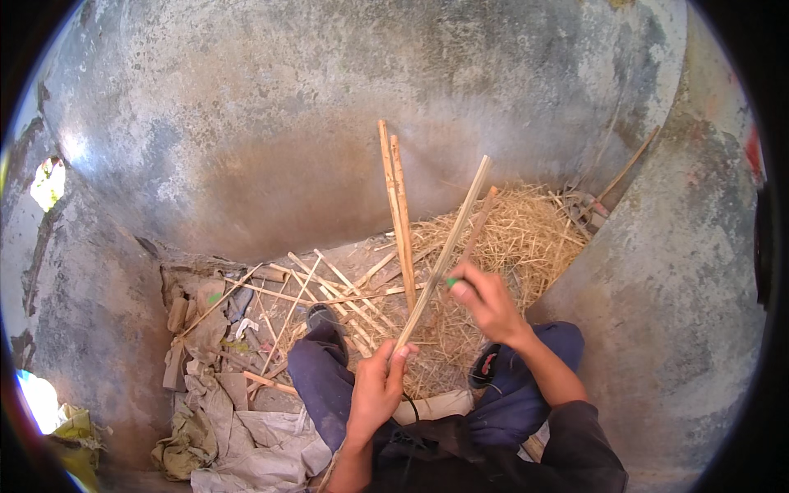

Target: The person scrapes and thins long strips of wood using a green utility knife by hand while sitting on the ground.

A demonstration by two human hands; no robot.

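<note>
My left hand (380, 393) is closed around the lower end of a long, pale split-bamboo stick (452, 238), which slants up and to the right. My right hand (491, 306) is closed on a narrow brown bar (479, 222) beside the stick's right side. A small green part (451, 282) shows at its fingers; whether the bar is a blade or wood is unclear. Whether bar and stick touch cannot be told. Two thicker wooden sticks (396, 193) lean on the wall just beyond the held one.
Straw-like shavings (526, 238) are heaped on the right, against the curved grey wall (288, 140). Loose sticks (345, 296) lie crossed on the ground ahead of my left foot (326, 319). Crumpled cloth sacking (263, 444) lies at the lower left. A thin stick (629, 164) leans in the right corner.
</note>
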